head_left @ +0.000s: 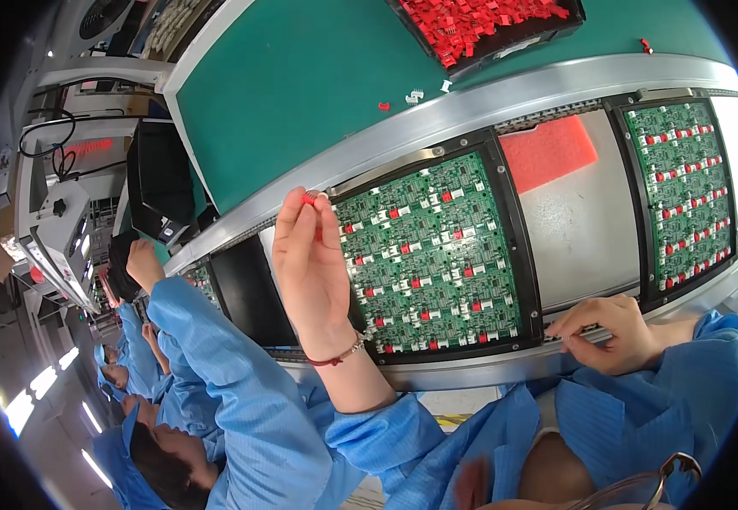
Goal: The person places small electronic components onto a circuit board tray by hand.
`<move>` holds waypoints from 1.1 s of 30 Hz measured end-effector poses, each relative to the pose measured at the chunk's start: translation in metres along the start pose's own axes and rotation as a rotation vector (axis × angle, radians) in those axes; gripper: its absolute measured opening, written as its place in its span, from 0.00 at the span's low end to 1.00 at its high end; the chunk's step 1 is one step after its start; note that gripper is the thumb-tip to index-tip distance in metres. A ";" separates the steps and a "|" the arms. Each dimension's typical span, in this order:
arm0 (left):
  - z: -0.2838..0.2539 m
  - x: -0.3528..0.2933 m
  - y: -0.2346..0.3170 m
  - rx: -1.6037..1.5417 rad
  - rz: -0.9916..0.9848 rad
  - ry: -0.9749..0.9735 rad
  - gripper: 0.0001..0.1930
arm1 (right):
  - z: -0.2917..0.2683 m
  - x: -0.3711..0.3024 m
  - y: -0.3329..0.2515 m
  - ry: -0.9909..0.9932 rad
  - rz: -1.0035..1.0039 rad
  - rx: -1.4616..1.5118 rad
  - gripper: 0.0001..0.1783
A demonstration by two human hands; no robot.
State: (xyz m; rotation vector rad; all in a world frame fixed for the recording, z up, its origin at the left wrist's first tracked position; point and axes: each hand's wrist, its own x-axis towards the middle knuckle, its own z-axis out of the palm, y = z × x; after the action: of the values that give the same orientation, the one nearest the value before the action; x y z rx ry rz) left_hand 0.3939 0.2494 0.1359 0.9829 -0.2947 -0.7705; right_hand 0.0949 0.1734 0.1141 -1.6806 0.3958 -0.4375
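My left hand (314, 272) is raised over the left edge of a green circuit board panel (437, 223), its fingertips pinching a small red connector (309, 198). Another bit of red shows between those fingers, lower down. The panel sits in a black frame (518, 246) and carries rows of white and red connectors. By the frame's near right corner, at the conveyor's near rail, my right hand (609, 334) rests with fingers curled. Anything inside that hand is hidden.
A second framed panel (684, 191) lies to the right, past a pink foam sheet (549, 153). Beyond the metal rail, a black bin (513, 53) of red connectors stands on a green surface (284, 93) with a few loose pieces. A co-worker's blue sleeve (241, 357) is close at left.
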 end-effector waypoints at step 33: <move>-0.019 0.013 0.006 0.925 -0.272 -0.121 0.07 | 0.008 0.007 0.000 -0.116 0.087 0.046 0.10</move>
State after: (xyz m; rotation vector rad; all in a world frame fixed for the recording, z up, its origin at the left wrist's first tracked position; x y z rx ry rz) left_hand 0.4159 0.2543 0.1288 1.8760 -0.6623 -0.9592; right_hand 0.1053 0.1766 0.1134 -1.6294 0.3693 -0.2820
